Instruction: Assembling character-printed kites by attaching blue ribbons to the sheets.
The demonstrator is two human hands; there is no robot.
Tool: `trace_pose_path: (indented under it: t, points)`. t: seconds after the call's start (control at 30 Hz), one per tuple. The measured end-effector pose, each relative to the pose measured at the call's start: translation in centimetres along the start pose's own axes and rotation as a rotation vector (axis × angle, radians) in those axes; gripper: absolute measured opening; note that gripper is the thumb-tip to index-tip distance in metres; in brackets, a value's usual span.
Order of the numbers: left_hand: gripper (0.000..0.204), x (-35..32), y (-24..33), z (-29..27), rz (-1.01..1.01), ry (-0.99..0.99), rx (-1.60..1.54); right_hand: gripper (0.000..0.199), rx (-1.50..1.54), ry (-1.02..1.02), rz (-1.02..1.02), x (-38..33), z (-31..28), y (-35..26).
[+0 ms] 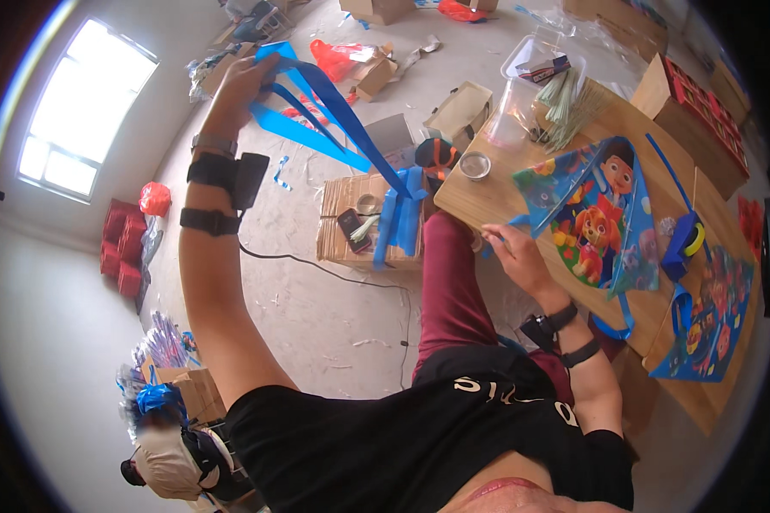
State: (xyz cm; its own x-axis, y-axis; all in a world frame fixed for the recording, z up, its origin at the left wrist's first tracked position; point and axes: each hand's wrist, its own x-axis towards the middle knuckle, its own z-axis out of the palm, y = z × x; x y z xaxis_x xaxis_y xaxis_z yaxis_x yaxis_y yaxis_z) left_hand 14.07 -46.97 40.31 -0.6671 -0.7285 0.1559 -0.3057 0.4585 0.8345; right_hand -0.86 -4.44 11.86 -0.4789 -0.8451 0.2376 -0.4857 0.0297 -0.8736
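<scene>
High at the left, my left hand (246,84) grips a loop of blue ribbon (344,117). Its strands slant down to a pile of blue ribbon (399,224) on a cardboard box (338,241). Above my knee, at the table's near edge, my right hand (522,259) is closed, with a short bit of blue ribbon (518,221) at its fingertips. Just right of it, a triangular cartoon-print pennant (592,224) lies on the wooden table (475,192). A second printed pennant (712,321) hangs over the table's right side.
On the table are a round clear dish (475,166), a bundle of pale green strips (563,111) and a blue tape dispenser (681,246). A phone (353,229) lies on the box. A black cable (334,275) crosses the floor. Another person (175,462) is at lower left.
</scene>
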Motion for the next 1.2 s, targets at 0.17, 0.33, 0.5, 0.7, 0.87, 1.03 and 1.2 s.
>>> trace_pose_path:
  t: [0.17, 0.33, 0.5, 0.7, 0.87, 1.03, 1.2]
  points:
    - [0.03, -3.3, -0.5, 1.8, 0.025, -0.124, -0.133, 0.033, 0.517, -0.148, 0.094, 5.5, 2.9, -3.6]
    - [0.033, -6.8, -1.4, 3.8, 0.012, -0.147, -0.133, 0.052, 0.959, -0.282, 0.167, 9.1, 5.9, -7.9]
    - [0.032, -10.4, -1.6, 5.9, -0.04, -0.21, -0.235, 0.063, 1.173, -0.338, 0.265, 11.8, 8.6, -10.3]
    - [0.031, -14.3, -4.6, 6.5, -0.15, -0.194, -0.314, 0.051, 1.519, -0.186, 0.43, 14.0, 10.6, -10.3]
    - [0.03, -17.9, -7.3, 6.2, -0.289, -0.248, -0.355, 0.023, 1.541, 0.031, 0.408, 15.7, 11.6, -9.7]
    - [0.026, -20.0, -12.1, 7.0, -0.404, -0.261, -0.504, 0.022, 1.463, -0.038, 0.419, 16.6, 11.9, -8.8]
    - [0.027, -21.1, -15.6, 7.5, -0.477, -0.212, -0.567, 0.025, 1.363, -0.101, 0.44, 16.9, 12.6, -8.4]
